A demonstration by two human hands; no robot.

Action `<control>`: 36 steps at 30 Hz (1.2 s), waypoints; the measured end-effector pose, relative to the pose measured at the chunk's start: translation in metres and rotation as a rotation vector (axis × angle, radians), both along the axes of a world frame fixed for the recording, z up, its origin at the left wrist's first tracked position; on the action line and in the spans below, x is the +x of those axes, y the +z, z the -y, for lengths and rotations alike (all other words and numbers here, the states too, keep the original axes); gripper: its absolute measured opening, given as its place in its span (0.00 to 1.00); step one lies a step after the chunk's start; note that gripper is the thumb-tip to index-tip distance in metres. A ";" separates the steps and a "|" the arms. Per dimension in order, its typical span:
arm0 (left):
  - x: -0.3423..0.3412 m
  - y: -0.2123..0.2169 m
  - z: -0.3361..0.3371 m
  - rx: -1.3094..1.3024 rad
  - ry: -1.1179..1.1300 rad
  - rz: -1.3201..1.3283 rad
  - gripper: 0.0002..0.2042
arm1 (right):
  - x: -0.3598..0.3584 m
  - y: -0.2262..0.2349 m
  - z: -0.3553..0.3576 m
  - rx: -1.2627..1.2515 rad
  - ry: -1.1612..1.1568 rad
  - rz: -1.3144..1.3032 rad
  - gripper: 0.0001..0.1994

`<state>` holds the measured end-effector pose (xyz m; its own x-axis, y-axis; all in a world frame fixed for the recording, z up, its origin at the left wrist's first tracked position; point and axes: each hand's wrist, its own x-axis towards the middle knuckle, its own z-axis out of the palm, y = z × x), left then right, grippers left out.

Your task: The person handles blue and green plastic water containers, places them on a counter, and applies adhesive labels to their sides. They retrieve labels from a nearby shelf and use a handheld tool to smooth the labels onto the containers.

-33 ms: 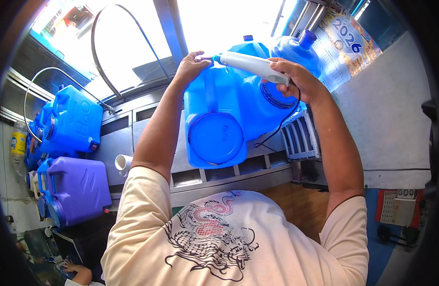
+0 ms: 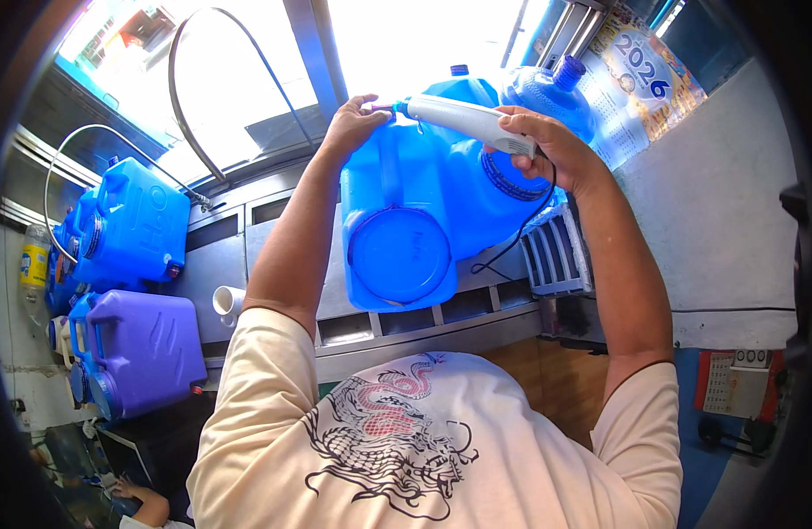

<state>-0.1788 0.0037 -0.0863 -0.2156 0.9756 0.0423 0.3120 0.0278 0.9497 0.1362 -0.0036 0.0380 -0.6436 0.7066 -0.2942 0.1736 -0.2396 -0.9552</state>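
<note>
My right hand (image 2: 551, 145) is wrapped around the rear end of a white, corded hand tool that looks like a heat gun (image 2: 463, 119). The tool points left, across the top of a blue water jug (image 2: 397, 194). At its front end, near a small teal fitting (image 2: 401, 109), is my left hand (image 2: 355, 123). Its thumb and index finger close around a small pinkish piece (image 2: 381, 108), too small to make out fully. The jug stands on the metal counter, its large round lid (image 2: 399, 256) facing me. A black cord (image 2: 547, 203) hangs below my right hand.
Right of the jug stand another blue container (image 2: 490, 198) and a clear round bottle (image 2: 547, 97). A white mug (image 2: 228, 304), a blue jug (image 2: 141, 220) and a purple jug (image 2: 150, 348) are at left. A grey slatted rack (image 2: 556, 251) sits right. Another person's hand (image 2: 128, 489) shows lower left.
</note>
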 end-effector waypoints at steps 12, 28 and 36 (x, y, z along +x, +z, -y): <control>0.008 0.011 0.000 -0.047 0.045 -0.074 0.23 | 0.002 -0.002 -0.006 0.058 0.008 0.011 0.34; -0.007 -0.004 -0.003 0.048 0.004 -0.043 0.19 | -0.001 0.004 -0.004 0.104 0.009 0.069 0.32; 0.001 -0.013 -0.014 0.132 -0.050 -0.010 0.26 | 0.007 0.005 -0.010 0.201 0.039 0.127 0.26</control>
